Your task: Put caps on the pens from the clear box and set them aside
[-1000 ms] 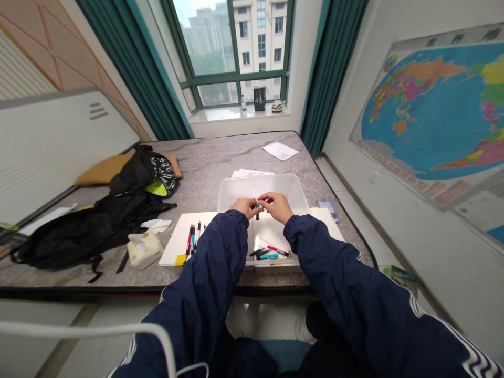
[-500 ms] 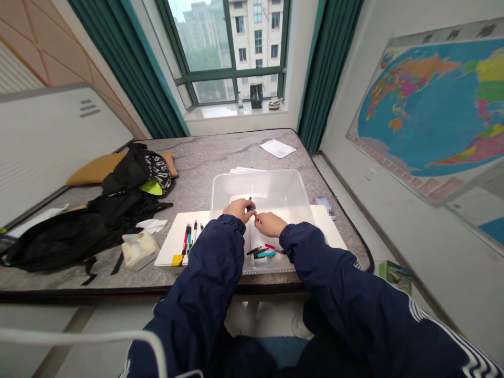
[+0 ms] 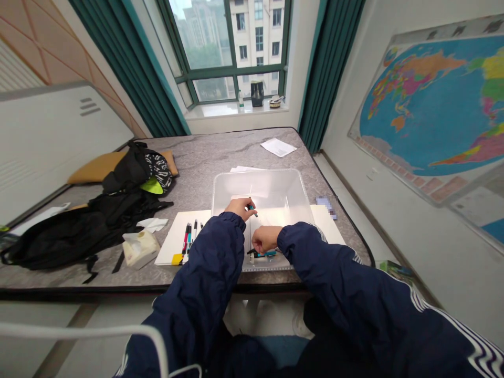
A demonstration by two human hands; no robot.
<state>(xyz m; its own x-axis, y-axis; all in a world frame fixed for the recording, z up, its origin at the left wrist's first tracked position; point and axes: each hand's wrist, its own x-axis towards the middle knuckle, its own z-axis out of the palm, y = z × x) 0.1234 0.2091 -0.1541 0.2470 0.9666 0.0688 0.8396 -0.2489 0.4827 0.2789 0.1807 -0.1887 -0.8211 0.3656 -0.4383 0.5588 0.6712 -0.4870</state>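
My left hand (image 3: 238,207) is closed on a dark and teal pen (image 3: 251,207), above the middle of a clear plastic bin (image 3: 283,184). My right hand (image 3: 266,238) is lower and nearer to me, inside the bin, fingers curled downward. It is right over loose pen parts (image 3: 268,254), teal and black, and partly covers them. Whether anything is between its fingertips is hidden. Left of the bin, several pens (image 3: 188,239) lie side by side on a white board (image 3: 167,249), next to a yellow sticky-note pad (image 3: 177,259).
A tissue pack (image 3: 140,249) and a black backpack (image 3: 66,226) lie on the left of the grey mattress (image 3: 205,149). Paper (image 3: 277,147) lies at the back. A white tube (image 3: 98,331) crosses the lower left.
My right hand has moved away from the pen in my left hand, down toward me to the loose parts in the bin. My left hand has stayed nearly still.
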